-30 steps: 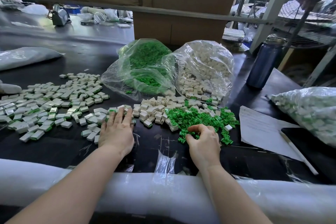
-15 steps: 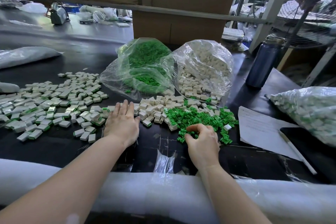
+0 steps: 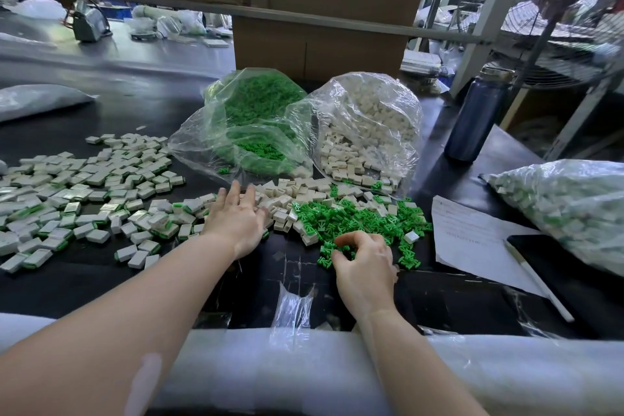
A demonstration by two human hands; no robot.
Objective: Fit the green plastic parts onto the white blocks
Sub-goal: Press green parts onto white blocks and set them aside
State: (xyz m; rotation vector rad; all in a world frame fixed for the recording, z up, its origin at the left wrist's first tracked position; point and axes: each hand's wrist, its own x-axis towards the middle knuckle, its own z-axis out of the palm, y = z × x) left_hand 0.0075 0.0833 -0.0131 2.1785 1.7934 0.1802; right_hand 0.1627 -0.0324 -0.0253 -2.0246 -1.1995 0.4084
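Left hand (image 3: 236, 219) lies flat, fingers spread, on loose white blocks (image 3: 287, 199) mid-counter; right hand (image 3: 364, 260) pinches among green plastic parts (image 3: 354, 216) beside them, judged light, stiff, best taken edgewise.

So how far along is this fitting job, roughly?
Done: a wide spread of fitted blocks lies on the left. In hand: the right hand picks at the loose green parts; the left hand reaches into the bare white blocks. Left: both loose piles, plus the green bag and white bag.
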